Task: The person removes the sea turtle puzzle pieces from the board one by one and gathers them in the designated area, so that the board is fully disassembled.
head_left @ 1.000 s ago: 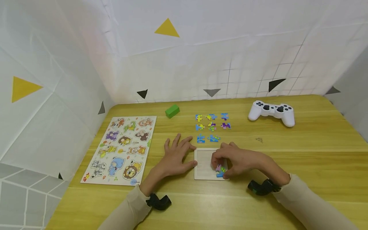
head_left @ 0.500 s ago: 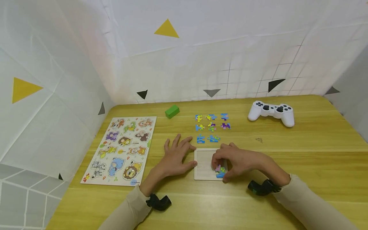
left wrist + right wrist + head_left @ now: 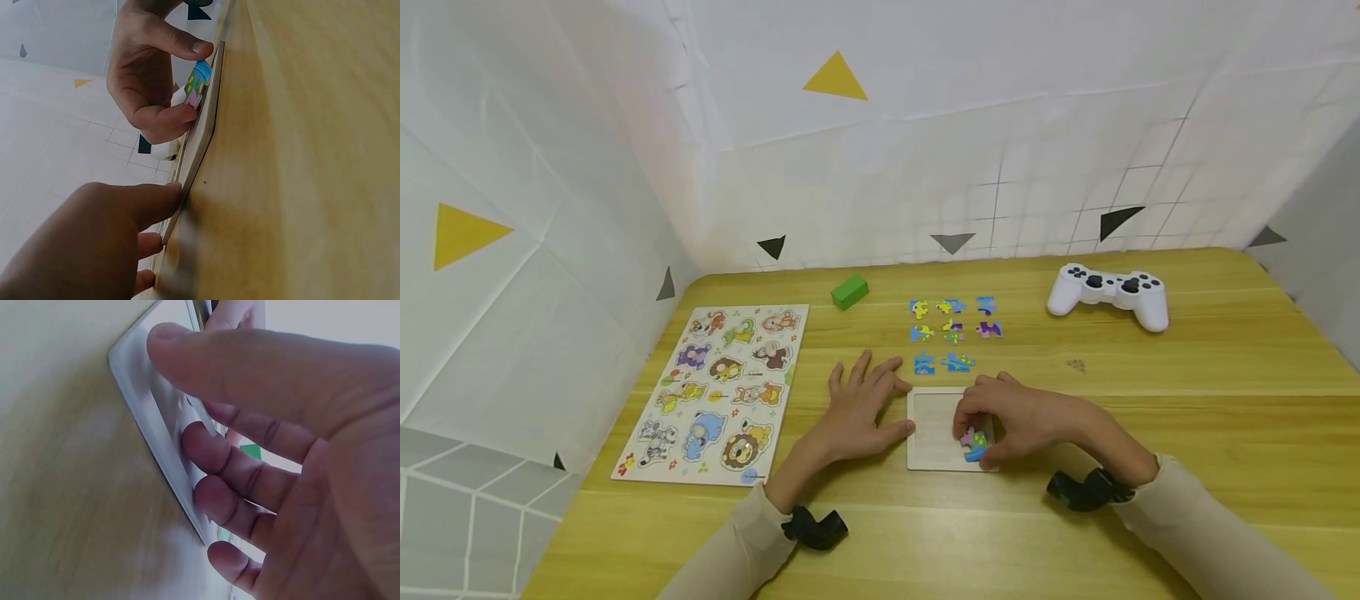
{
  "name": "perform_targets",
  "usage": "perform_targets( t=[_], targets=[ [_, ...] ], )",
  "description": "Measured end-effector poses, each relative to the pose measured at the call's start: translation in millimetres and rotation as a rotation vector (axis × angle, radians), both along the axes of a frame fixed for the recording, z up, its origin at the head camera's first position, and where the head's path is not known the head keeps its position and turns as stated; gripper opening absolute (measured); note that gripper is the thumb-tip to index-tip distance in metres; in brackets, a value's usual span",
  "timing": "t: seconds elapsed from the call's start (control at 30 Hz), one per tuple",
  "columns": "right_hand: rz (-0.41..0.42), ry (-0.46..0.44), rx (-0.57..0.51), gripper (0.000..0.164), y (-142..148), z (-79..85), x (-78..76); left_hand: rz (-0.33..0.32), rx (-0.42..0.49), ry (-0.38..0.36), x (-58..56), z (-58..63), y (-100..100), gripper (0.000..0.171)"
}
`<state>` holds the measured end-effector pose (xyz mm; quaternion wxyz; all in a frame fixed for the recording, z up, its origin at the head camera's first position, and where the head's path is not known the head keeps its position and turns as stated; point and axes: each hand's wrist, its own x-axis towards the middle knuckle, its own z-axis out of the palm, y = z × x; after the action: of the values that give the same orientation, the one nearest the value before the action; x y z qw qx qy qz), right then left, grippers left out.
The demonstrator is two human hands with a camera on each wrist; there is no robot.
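Observation:
In the head view my right hand (image 3: 1026,417) is over the right part of a square wooden puzzle tray (image 3: 934,463). Its curled thumb and fingers pinch a jigsaw piece (image 3: 976,448), blue, green and pink. The left wrist view shows this jigsaw piece (image 3: 198,81) tilted between thumb and forefinger, close above the tray (image 3: 203,134); whether it touches the tray floor I cannot tell. My left hand (image 3: 859,417) lies spread on the table, thumb and forefinger touching the tray's left edge. In the right wrist view the right hand's palm and fingers hide most of the piece.
Behind the tray lie several loose jigsaw pieces (image 3: 956,335) in rows. An animal peg board (image 3: 709,396) occupies the left side. A green block (image 3: 850,292) and a white game controller (image 3: 1108,293) stand farther back. A white patterned cloth wall (image 3: 1000,150) closes the back.
The jigsaw piece has turned slightly in my right fingers, and its blue edge has shifted a little. My left hand stays at the tray's edge.

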<state>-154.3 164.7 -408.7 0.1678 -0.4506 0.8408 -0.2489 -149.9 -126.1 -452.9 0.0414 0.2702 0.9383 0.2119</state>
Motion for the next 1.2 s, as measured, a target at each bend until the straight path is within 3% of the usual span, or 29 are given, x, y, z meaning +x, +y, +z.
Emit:
perform_targets(
  t=[0.57, 1.0, 1.2],
  targets=[
    [-0.021, 0.002, 0.003, 0.032, 4, -1.4, -3.7, 0.002, 0.005, -0.001, 0.1, 0.4, 1, 0.048],
    [-0.111, -0.004, -0.097, 0.031, 18, -3.8, -19.5, -0.003, 0.011, -0.003, -0.1, -0.8, 0, 0.048],
    [-0.209, -0.037, -0.129, 0.03, 30, -9.4, -29.7, -0.009, 0.01, -0.005, -0.2, -0.4, 0, 0.049]
  ],
)
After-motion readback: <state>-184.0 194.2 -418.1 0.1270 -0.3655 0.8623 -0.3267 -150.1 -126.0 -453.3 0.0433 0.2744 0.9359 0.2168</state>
